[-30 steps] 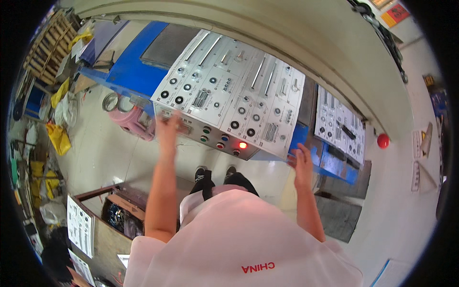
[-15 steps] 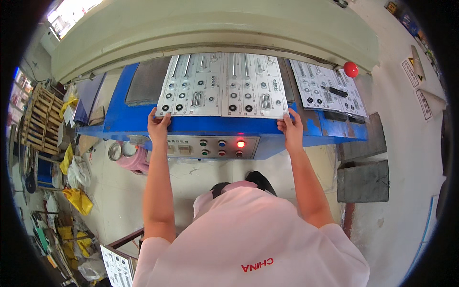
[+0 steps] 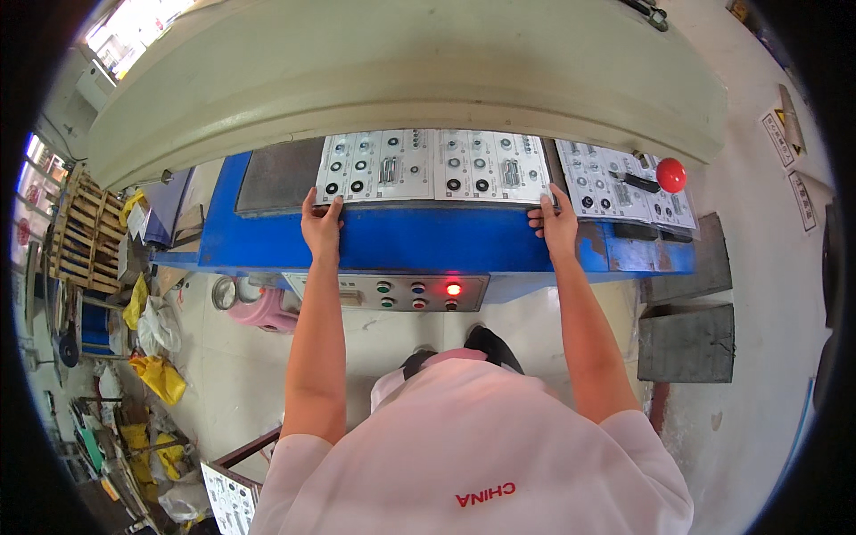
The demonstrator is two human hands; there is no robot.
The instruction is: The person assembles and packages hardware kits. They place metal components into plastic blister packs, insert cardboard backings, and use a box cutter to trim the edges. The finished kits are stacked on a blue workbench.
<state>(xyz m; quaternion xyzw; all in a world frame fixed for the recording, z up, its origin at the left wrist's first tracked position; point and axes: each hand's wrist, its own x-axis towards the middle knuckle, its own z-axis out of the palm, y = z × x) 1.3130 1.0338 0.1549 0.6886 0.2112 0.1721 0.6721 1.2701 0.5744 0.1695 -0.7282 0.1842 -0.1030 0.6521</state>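
The white sheet (image 3: 412, 193) could be skewed by uneven pushing, its seven-o'clock corner pinched by the left hand (image 3: 323, 210), while the right hand's (image 3: 555, 217) five-o'clock grip cannot be told.

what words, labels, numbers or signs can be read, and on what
Shirt: upside-down red lettering, clear, but not copied here.
Wall signs: dark lettering, also not copied.
White sheets: printing too small to read.
Control panel: any markings too small or blurred to read.

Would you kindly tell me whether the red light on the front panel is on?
It is on: the red light glows brightly on the front panel.
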